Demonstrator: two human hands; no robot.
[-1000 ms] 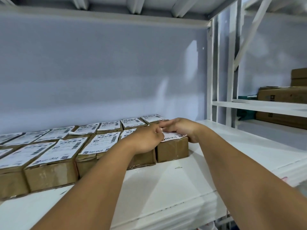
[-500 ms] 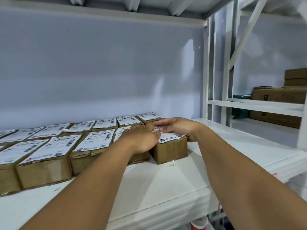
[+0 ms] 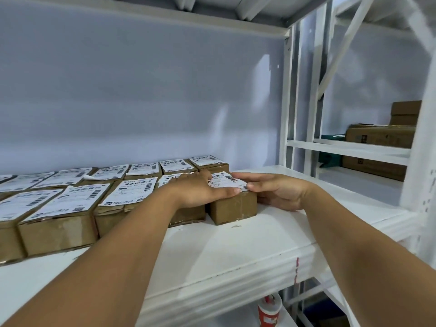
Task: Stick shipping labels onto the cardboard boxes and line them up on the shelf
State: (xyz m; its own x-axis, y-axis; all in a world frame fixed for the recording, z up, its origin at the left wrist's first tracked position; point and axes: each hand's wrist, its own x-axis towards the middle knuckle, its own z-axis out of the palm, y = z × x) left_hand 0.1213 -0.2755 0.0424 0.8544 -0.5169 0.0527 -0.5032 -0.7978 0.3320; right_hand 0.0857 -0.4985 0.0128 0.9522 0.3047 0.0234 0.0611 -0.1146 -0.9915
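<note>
- The white shelf (image 3: 236, 246) is filled on its left part by two rows of small brown labelled boxes (image 3: 59, 230), one far and one near, set side by side with their stickers facing up.
- The end box (image 3: 232, 207) is seen at the right end of the near row, just beside its neighbour, with bare shelf to its right.
- A white shipping label (image 3: 225, 181) is laid on the top of that box; black barcodes and lines of print are visible, but the text is too small and blurred to be read.
- The left hand (image 3: 198, 191) is laid flat across the neighbouring box and the end box, fingers straight and pressed down, the thumb stretched along the near edge of the label; nothing is grasped.
- The right hand (image 3: 274, 193) is placed against the right side of the end box, fingers extended and loosely spread, thumb tip and forefinger touching the label's right edge.
- In the bay to the far right, larger cartons (image 3: 379, 137) are stacked; a small printed mark is seen but not legible.
- A red-and-white cup (image 3: 269, 311) is seen below the shelf.
</note>
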